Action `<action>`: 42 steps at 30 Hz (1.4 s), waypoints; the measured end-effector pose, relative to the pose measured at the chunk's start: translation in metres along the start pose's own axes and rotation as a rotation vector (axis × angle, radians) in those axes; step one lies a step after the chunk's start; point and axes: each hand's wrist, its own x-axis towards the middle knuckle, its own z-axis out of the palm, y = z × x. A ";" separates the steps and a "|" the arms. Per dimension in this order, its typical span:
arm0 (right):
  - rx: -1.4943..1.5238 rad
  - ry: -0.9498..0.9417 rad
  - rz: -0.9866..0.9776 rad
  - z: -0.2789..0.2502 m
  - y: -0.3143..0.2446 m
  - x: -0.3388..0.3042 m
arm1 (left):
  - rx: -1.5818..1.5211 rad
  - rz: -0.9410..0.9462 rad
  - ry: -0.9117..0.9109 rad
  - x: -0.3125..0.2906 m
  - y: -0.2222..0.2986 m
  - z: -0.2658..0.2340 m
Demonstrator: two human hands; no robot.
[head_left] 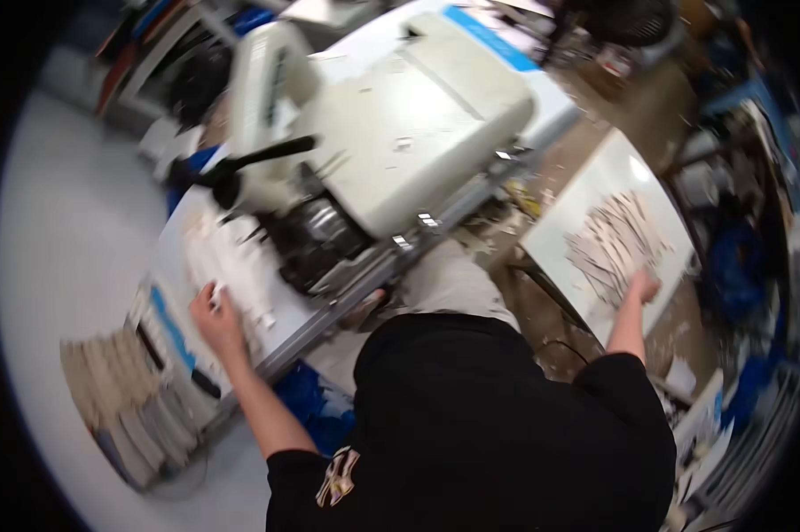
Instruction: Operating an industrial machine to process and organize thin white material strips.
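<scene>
My left hand [218, 324] is over the left end of the white worktable, its fingers curled round a small whitish thing that I cannot make out. Beside it lie loose white pieces [240, 262]. On my right, my right hand [645, 285] is at the near edge of a heap of thin pale strips [606, 248], touching or just above them. Its fingers are blurred and partly hidden. The strips lie spread on a white board [560, 217]. Between my hands stands a large cream sewing machine [409, 133], with a dark lever [262, 154] at its left end.
Stacked bundles of pale and grey pieces [121, 381] stand left of the table. A metal rail [471, 199] runs along the table's near edge. Blue bags [316, 403] hang below it. Scraps litter the brown floor [675, 324], and cluttered shelving [755, 177] is at the far right.
</scene>
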 end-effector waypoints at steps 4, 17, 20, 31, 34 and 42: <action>0.032 -0.052 -0.597 0.009 -0.093 -0.064 | 0.279 0.143 0.087 0.012 0.006 0.005; 0.974 -0.929 -1.605 -0.170 -0.333 -0.497 | 0.331 -0.167 -0.137 0.026 0.021 0.058; 0.974 -1.048 -1.671 -0.176 -0.328 -0.546 | 0.257 -0.214 -0.151 0.026 0.008 0.061; 0.857 -0.887 -1.893 -0.166 -0.315 -0.575 | 0.237 0.088 -0.044 0.001 0.028 0.087; 0.849 -0.880 -1.913 -0.167 -0.316 -0.575 | 0.254 -0.020 -0.156 0.005 0.032 0.093; 0.865 -0.925 -1.897 -0.169 -0.317 -0.573 | 0.055 -0.180 -0.031 0.024 0.029 0.054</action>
